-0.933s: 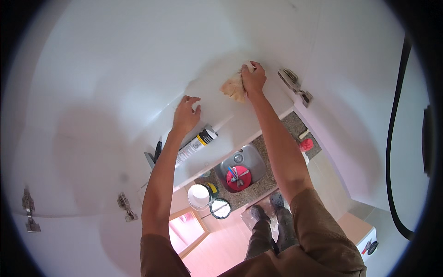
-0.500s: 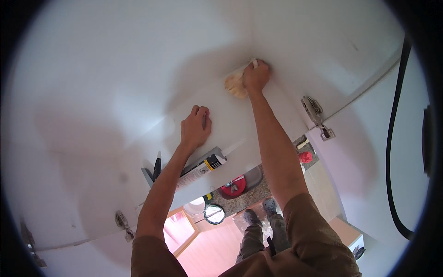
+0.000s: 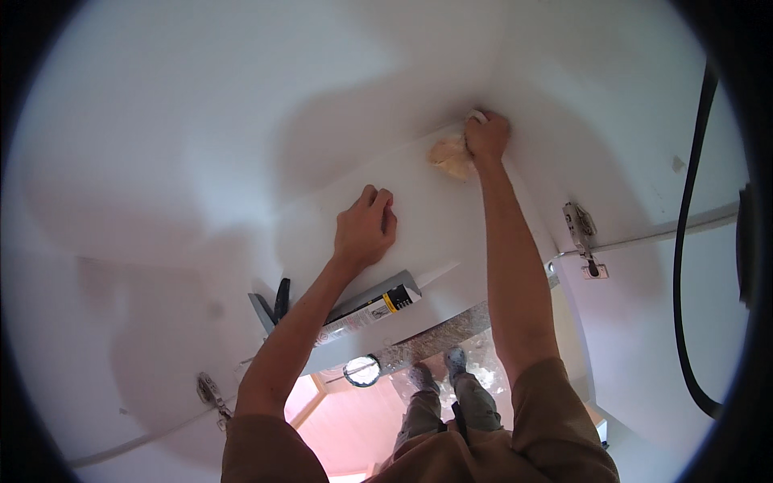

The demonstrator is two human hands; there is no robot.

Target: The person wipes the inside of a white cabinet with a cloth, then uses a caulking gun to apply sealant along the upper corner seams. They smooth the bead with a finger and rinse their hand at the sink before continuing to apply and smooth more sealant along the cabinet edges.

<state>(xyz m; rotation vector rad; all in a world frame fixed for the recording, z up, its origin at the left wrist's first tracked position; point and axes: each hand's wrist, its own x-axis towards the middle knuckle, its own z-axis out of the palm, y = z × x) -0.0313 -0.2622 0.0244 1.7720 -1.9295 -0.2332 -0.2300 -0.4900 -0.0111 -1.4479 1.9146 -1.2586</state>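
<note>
Inside a white cabinet, my right hand (image 3: 489,135) is closed on a crumpled cream cloth (image 3: 449,155), pressed down near the back corner. Part of the cloth bunches up by my knuckles; the rest trails to the left. My left hand (image 3: 364,229) rests on the cabinet's bottom panel (image 3: 427,217), fingers curled in; whatever they hold is hidden. Nearer to me, a caulking gun (image 3: 281,299) with a sealant cartridge (image 3: 366,316) lies on that panel, partly covered by my left forearm.
Metal hinges (image 3: 581,233) sit at the right and left (image 3: 211,394) cabinet edges, with an opened door (image 3: 604,322) at right. A black strap (image 3: 686,209) hangs far right. Below are a stone counter edge (image 3: 435,338), a round container (image 3: 362,370) and my feet on plastic sheeting (image 3: 487,362).
The whole view has shifted, so cabinet and hands appear farther right. My right hand stays at the corner with the cloth. My left hand has turned slightly. Red items below have left sight.
</note>
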